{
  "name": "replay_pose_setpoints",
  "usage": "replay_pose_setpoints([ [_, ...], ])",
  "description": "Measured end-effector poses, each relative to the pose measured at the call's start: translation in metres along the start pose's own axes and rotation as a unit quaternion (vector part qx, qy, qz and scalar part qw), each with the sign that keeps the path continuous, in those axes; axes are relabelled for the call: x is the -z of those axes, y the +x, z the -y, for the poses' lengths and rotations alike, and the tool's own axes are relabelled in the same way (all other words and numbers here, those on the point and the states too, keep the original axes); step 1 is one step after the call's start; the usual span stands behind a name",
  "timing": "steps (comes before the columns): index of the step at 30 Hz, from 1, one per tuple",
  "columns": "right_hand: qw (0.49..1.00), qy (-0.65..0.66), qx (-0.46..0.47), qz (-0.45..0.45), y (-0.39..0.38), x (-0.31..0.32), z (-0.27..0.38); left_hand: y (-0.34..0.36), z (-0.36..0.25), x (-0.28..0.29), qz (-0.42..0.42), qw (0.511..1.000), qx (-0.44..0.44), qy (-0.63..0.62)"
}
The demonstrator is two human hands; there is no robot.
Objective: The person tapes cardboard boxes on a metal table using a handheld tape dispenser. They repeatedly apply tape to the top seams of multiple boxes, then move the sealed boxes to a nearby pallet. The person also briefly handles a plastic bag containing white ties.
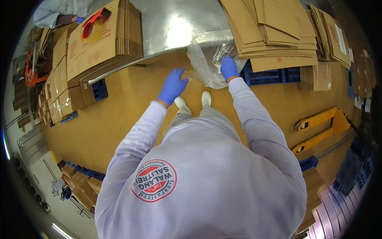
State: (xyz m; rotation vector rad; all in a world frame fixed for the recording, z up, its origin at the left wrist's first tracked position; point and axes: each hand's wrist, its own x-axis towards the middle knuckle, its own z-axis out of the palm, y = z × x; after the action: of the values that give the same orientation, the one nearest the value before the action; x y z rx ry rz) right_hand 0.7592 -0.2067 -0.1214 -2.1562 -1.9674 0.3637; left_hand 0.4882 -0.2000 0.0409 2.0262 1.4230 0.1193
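1 clear plastic bag (pixel 217 80) spreads below and left of the right hand (pixel 229 67), whose fingers are clamped on its crumpled plastic; its contents, if any, I cannot tell. Left of that grip, the left hand (pixel 173 85) has its fingers apart. Right of the grip lies a stack of flattened cartons (pixel 278 34); far left, 1 carton pile (pixel 95 53) bears a red tape dispenser (pixel 88 28).

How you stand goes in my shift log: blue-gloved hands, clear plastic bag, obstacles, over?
Left blue-gloved hand open, looks empty. Right blue-gloved hand closed on clear plastic bag. Flattened brown cardboard stack close beside right hand.
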Motion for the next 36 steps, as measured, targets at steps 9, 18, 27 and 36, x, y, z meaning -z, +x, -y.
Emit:
replay_pose_setpoints([
  [9,0.993,0.012,0.07,0.089,-0.002,0.043,-0.006,0.098,-0.026,-0.069,0.022,0.856,-0.369,0.361],
  [18,0.967,-0.136,0.001,0.217,-0.02,0.077,-0.018,0.11,-0.01,-0.018,0.157,0.811,-0.208,0.524],
  [27,0.961,-0.116,0.107,0.226,-0.026,0.102,-0.004,0.101,-0.011,-0.013,0.032,0.886,-0.203,0.415],
  [36,0.968,-0.132,0.079,0.199,-0.042,0.064,-0.005,0.087,-0.006,0.005,0.094,0.868,-0.231,0.43],
])
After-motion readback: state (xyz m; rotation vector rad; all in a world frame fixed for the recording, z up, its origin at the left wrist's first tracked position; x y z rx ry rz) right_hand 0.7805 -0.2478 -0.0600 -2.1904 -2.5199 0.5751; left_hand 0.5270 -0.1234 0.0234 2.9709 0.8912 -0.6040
